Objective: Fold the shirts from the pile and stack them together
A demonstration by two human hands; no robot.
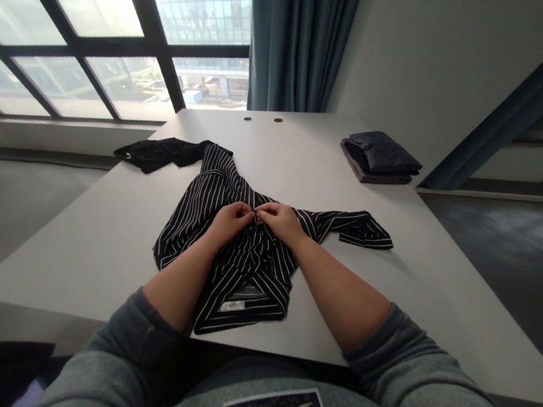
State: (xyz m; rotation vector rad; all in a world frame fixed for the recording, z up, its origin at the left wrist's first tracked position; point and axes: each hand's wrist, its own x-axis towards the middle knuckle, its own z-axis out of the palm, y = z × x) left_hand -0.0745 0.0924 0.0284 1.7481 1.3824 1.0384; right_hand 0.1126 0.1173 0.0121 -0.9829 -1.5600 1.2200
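A black shirt with white stripes (194, 209) lies spread on the white table, its collar toward me and one sleeve reaching out to the right. My left hand (233, 220) and my right hand (279, 221) meet at the middle of its front, along the button placket. Both hands are closed in a pinch, thumbs and forefingers nearly touching, on the shirt's fabric. Any button between the fingertips is too small to make out. A pale label (233, 305) shows inside the collar.
The white table (68, 249) has two round cable holes near its far edge. A folded stack of dark clothes (382, 155) sits at the back right. Black fabric (162, 153) reaches over the table's left edge. A window and blue curtain (299, 39) stand behind.
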